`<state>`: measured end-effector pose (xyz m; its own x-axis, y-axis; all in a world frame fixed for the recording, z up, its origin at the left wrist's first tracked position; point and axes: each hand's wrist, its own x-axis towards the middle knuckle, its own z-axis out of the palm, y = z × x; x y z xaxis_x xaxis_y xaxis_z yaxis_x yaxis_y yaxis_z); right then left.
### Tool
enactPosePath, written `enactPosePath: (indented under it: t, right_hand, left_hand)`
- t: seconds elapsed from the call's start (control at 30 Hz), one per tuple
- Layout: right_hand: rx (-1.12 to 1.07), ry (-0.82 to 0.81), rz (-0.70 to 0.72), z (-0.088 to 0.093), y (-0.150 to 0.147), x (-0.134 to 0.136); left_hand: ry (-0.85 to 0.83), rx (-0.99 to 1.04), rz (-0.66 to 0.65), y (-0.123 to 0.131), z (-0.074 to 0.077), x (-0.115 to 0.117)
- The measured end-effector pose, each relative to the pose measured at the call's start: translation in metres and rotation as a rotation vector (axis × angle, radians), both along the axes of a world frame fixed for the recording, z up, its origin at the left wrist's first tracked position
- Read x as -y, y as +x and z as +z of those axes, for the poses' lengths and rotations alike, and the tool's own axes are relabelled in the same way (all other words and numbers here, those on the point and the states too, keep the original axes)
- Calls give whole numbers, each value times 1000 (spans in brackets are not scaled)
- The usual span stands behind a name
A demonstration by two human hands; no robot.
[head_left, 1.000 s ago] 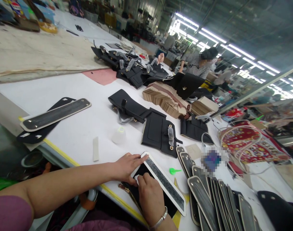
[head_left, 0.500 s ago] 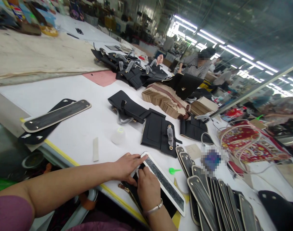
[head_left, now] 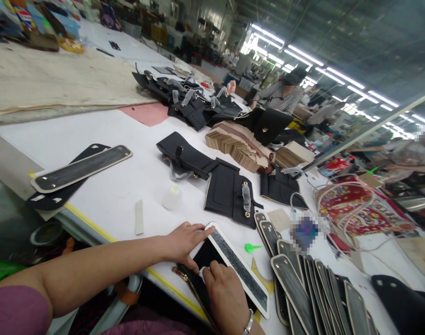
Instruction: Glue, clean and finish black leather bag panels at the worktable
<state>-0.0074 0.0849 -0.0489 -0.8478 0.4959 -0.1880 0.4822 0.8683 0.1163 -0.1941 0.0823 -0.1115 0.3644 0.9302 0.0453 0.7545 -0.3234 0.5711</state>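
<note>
Your right hand (head_left: 226,293), wrist cut off at the bottom edge, pressed bent fingertips on the black zipped leather piece (head_left: 205,255) at the white table's (head_left: 128,195) near edge; whether it pinched anything was hidden beneath it. Your left hand (head_left: 183,242) lay flat and released, steadying the end of the long cream-rimmed grey panel (head_left: 239,269) lying over that leather. Since half a second before, your right hand had slid back, baring more black leather.

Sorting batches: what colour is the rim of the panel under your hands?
Cream, around a dark grey centre; the head view shows the panel best.
</note>
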Motion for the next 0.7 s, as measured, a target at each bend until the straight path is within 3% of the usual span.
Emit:
enactPosePath:
  t: [0.13, 0.23, 0.37, 0.57, 0.7]
  right_hand:
    - [-72, 136, -72, -4, -15, -10]
    - [-8, 77, -39, -4, -19, -6]
    - [81, -5, -21, 7, 0, 4]
    - [-44, 110, -229, -7, -4, -1]
    - [-98, -67, -245, -15, -3, 10]
  left_hand:
    - [7, 13, -4, 0, -1, 0]
    - [11, 4, -4, 0, -3, 0]
    - [20, 11, 2, 0, -3, 0]
    - [-10, 11, -5, 0, 2, 1]
    - [10, 29, 0, -1, 0, 2]
